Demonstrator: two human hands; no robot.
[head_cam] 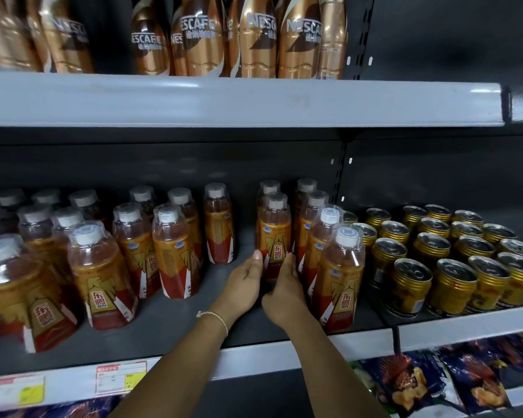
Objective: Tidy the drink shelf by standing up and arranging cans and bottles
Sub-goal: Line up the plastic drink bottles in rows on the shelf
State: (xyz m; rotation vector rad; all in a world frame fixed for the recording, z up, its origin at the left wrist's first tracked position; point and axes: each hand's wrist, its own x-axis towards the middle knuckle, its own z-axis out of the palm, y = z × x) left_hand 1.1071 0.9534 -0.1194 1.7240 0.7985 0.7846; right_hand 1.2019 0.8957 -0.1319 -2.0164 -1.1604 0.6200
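Note:
On the middle shelf (194, 324) stand several orange-and-red energy drink bottles with white caps under clear covers. Both my hands clasp one upright bottle (274, 233) near the shelf's middle. My left hand (244, 284) presses its left side low down. My right hand (285, 292) wraps its right side and base. Behind it stands another bottle (269, 187). To the right a column of bottles (340, 276) runs toward the front edge. To the left stand more bottles (175, 251) in loose rows.
Gold cans (453, 260) with silver lids fill the shelf's right part. Nescafe bottles (254, 37) line the upper shelf (224, 101). Snack bags (420, 384) lie below. Price tags (121, 378) sit on the front rail. Bare shelf shows in front of my hands.

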